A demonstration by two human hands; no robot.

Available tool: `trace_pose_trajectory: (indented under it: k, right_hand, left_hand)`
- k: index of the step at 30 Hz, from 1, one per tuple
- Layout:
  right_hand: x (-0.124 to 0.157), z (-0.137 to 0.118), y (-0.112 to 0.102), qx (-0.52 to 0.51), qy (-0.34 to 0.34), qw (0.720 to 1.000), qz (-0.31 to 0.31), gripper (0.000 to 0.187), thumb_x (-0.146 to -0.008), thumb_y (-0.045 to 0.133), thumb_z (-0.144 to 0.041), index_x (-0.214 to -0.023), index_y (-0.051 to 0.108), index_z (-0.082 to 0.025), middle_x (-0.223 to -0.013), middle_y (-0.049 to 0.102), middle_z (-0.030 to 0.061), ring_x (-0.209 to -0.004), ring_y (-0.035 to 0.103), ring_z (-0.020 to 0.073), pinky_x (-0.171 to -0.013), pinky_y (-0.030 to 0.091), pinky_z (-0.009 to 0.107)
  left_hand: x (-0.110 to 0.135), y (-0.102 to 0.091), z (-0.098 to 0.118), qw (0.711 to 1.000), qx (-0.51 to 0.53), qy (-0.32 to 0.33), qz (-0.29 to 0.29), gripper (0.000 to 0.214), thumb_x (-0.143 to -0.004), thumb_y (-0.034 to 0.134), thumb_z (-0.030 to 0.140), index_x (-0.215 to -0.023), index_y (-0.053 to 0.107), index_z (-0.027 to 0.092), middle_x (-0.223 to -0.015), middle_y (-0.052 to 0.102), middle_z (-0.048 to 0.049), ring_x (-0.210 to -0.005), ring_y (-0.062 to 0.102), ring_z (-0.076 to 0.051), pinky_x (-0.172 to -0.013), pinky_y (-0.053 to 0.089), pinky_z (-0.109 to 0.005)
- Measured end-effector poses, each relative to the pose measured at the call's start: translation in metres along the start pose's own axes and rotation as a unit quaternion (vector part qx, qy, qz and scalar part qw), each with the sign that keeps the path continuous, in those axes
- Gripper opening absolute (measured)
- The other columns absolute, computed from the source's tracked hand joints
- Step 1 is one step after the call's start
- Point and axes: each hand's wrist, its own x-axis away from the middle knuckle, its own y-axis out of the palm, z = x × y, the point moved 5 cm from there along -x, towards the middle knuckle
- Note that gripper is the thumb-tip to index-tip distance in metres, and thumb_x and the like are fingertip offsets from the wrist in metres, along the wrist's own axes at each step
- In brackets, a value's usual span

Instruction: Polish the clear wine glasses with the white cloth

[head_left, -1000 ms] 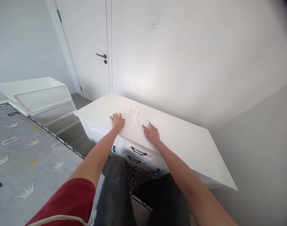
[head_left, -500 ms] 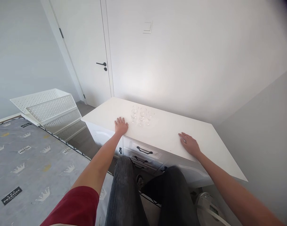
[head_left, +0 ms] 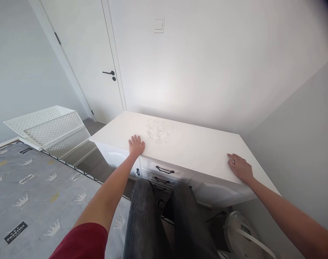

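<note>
My left hand [head_left: 136, 145] lies flat and open on the top of a white drawer cabinet [head_left: 196, 151], near its front edge. Just right of and beyond that hand stand several small clear stemmed glasses [head_left: 158, 130], upright in a tight group. My right hand [head_left: 239, 167] rests open, palm down, on the cabinet top far to the right, close to the front corner. Neither hand holds anything.
Black-handled drawers [head_left: 165, 169] face my dark-trousered knees [head_left: 158, 212]. A grey mattress with crown prints [head_left: 31, 194] lies at the left, with white perforated racks [head_left: 50, 129] behind it. A closed white door [head_left: 85, 61] stands beyond. A round white device [head_left: 239, 233] sits on the floor at the right.
My right hand has slid along the cabinet top from beside the glasses to the far right end. The left hand stays put. The view has swung slightly.
</note>
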Motion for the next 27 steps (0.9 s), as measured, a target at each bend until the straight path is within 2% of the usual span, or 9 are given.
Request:
trace_pose_trajectory:
  k: [4, 10, 12, 16, 21, 23, 26, 27]
  right_hand:
    - [-0.004, 0.008, 0.001, -0.010, 0.013, 1.000, 0.026, 0.058, -0.098, 0.031, -0.043, -0.146, 0.060, -0.028, -0.156, 0.054, 0.0093, -0.139, 0.053, 0.0368, -0.109, 0.045, 0.057]
    - [0.009, -0.002, -0.017, -0.013, 0.036, 0.991, 0.132, 0.058, -0.098, 0.032, -0.041, -0.139, 0.061, -0.014, -0.132, 0.060, 0.0274, -0.124, 0.057, 0.0406, -0.093, 0.049, 0.053]
    - [0.011, -0.004, -0.020, -0.019, 0.054, 0.990, 0.126, 0.058, -0.097, 0.035, -0.040, -0.140, 0.058, -0.011, -0.128, 0.060, 0.0290, -0.121, 0.058, 0.0413, -0.090, 0.049, 0.053]
    - [0.009, 0.005, -0.019, -0.022, 0.129, 0.987, 0.089, 0.056, -0.094, 0.040, -0.039, -0.138, 0.057, -0.009, -0.132, 0.059, 0.0298, -0.127, 0.053, 0.0430, -0.096, 0.043, 0.056]
    - [-0.006, 0.032, -0.016, -0.013, 0.231, 0.972, 0.032, 0.053, -0.092, 0.046, -0.036, -0.136, 0.064, -0.013, -0.140, 0.053, 0.0326, -0.134, 0.045, 0.0449, -0.097, 0.035, 0.060]
    - [-0.015, 0.050, -0.015, -0.016, 0.268, 0.962, 0.042, 0.056, -0.088, 0.051, -0.033, -0.137, 0.065, -0.012, -0.143, 0.051, 0.0355, -0.136, 0.044, 0.0462, -0.094, 0.033, 0.061]
    - [-0.027, 0.086, -0.005, -0.044, 0.283, 0.955, 0.083, 0.059, -0.079, 0.060, -0.032, -0.136, 0.069, -0.016, -0.138, 0.055, 0.0383, -0.135, 0.047, 0.0479, -0.085, 0.032, 0.060]
    - [-0.031, 0.098, 0.000, -0.056, 0.267, 0.957, 0.097, 0.060, -0.077, 0.062, -0.033, -0.134, 0.071, -0.018, -0.134, 0.056, 0.0401, -0.133, 0.049, 0.0491, -0.081, 0.032, 0.060]
  left_hand:
    - [0.001, -0.001, 0.001, 1.000, -0.002, 0.002, 0.006, 0.070, -0.104, 0.022, 0.042, -0.166, 0.027, 0.007, -0.174, 0.018, -0.0184, -0.162, 0.013, -0.037, -0.132, 0.010, -0.057]
    - [0.006, 0.000, 0.003, 1.000, -0.005, -0.009, 0.009, 0.069, -0.104, 0.023, 0.040, -0.165, 0.028, 0.007, -0.173, 0.019, -0.0187, -0.162, 0.013, -0.037, -0.132, 0.011, -0.057]
    - [0.007, 0.001, 0.004, 1.000, -0.006, -0.007, 0.010, 0.070, -0.104, 0.023, 0.040, -0.165, 0.028, 0.006, -0.173, 0.019, -0.0195, -0.162, 0.013, -0.038, -0.131, 0.011, -0.058]
    - [0.010, -0.001, 0.007, 1.000, -0.006, -0.002, 0.014, 0.069, -0.105, 0.023, 0.039, -0.165, 0.029, 0.005, -0.173, 0.019, -0.0204, -0.162, 0.014, -0.039, -0.131, 0.012, -0.059]
    - [0.013, -0.004, 0.009, 1.000, -0.003, -0.001, 0.022, 0.069, -0.104, 0.025, 0.039, -0.164, 0.030, 0.005, -0.172, 0.022, -0.0205, -0.161, 0.016, -0.039, -0.130, 0.013, -0.059]
    - [0.013, -0.004, 0.010, 1.000, -0.001, 0.000, 0.030, 0.068, -0.104, 0.027, 0.038, -0.164, 0.031, 0.004, -0.172, 0.023, -0.0210, -0.161, 0.018, -0.040, -0.130, 0.014, -0.059]
    - [0.011, -0.003, 0.010, 0.999, -0.018, 0.001, 0.045, 0.068, -0.104, 0.031, 0.037, -0.163, 0.033, 0.004, -0.171, 0.024, -0.0216, -0.160, 0.020, -0.041, -0.129, 0.017, -0.061]
    - [0.010, -0.002, 0.010, 0.998, -0.028, 0.003, 0.048, 0.068, -0.104, 0.031, 0.038, -0.163, 0.034, 0.005, -0.170, 0.026, -0.0215, -0.159, 0.022, -0.041, -0.129, 0.019, -0.061]
